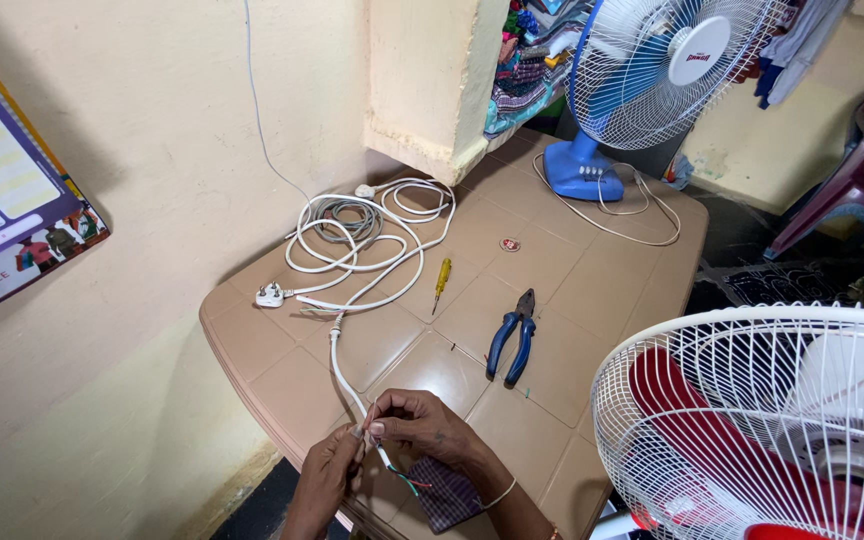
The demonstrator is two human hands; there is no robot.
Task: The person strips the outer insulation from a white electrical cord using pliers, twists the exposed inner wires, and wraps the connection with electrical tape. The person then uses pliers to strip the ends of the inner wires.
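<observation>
My left hand (327, 472) and my right hand (422, 423) meet at the near edge of a tan plastic table (572, 270). Both pinch the end of a white cable (337, 355), whose thin coloured wires (407, 482) stick out below my fingers. The cable runs away from me to a loose coil (357, 235) and a white plug (270, 295). Blue-handled pliers (512, 335) lie just beyond my right hand. A yellow screwdriver (441, 280) lies farther off, beside the coil.
A blue table fan (652, 70) stands at the table's far end with its cord looped. A red-bladed fan in a white cage (762, 420) sits close on the right. A small round object (509, 244) lies mid-table. A dark checked cloth (447, 495) lies under my right wrist. A calendar (2, 200) hangs left.
</observation>
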